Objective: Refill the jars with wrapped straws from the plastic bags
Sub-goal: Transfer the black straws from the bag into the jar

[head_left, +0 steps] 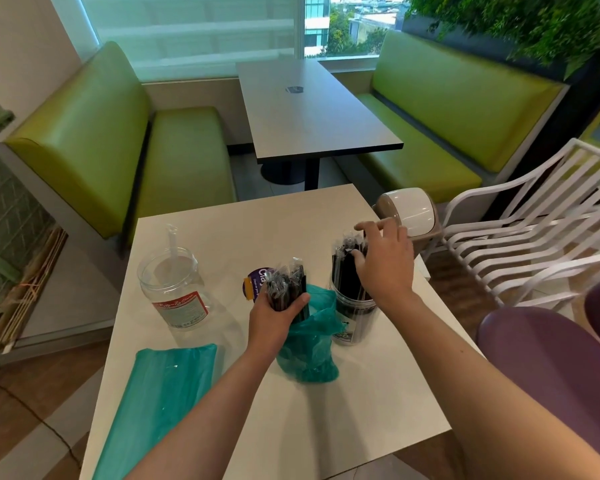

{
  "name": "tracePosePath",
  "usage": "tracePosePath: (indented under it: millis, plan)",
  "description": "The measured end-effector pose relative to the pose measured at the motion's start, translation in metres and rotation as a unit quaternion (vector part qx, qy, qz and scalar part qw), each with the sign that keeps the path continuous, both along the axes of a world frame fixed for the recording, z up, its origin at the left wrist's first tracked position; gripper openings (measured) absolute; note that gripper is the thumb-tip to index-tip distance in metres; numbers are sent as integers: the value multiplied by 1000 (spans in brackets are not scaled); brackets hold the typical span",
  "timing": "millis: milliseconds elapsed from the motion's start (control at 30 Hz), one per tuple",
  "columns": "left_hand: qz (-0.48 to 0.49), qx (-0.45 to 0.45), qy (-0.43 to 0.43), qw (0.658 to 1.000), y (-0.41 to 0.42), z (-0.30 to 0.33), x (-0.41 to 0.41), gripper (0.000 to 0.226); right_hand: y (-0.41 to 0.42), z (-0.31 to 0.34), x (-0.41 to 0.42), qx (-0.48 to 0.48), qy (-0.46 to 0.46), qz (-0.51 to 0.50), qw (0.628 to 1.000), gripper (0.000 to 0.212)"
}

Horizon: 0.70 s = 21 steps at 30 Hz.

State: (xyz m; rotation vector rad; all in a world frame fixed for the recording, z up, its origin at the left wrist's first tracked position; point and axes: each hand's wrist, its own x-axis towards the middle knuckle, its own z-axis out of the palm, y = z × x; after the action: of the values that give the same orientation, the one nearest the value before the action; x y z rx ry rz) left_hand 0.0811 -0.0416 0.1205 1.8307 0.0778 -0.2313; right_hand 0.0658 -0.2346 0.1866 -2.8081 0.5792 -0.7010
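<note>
My left hand (274, 315) grips a bundle of black wrapped straws (289, 285) that stick up out of a teal plastic bag (305, 344) standing mid-table. To its right stands a clear jar (352, 323) packed with black wrapped straws (343, 258). My right hand (385, 261) rests on the tops of those straws, fingers spread and bent around them. At the left stands another clear jar (175, 289) with a red label and a single clear straw inside. A second teal plastic bag (160, 400) lies flat at the table's front left.
The white square table (378, 410) carries a purple round sticker (255, 282) behind the bag. A small swing-lid bin (409, 216) stands off its right edge, beside a white slatted chair (534, 237). Green booth benches and a grey table (312, 112) lie beyond. A purple seat (551, 362) is at right.
</note>
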Motion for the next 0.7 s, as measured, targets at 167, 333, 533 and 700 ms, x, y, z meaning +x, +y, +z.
tracePosePath:
  millis: [167, 333, 533, 700]
  plan:
    - [-1, 4, 0, 1000, -1, 0, 0, 79, -13, -15, 12, 78, 67, 51, 993, 43]
    - [-1, 4, 1, 1000, -1, -1, 0, 79, -15, -22, 18, 98, 127, 68, 985, 83]
    - [1, -6, 1, 1000, 2, -1, -1, 75, -16, -23, 27, 63, 139, 100, 983, 56]
    - [4, -11, 2, 1000, 2, 0, -3, 75, -19, -24, 28, 62, 128, 125, 982, 45]
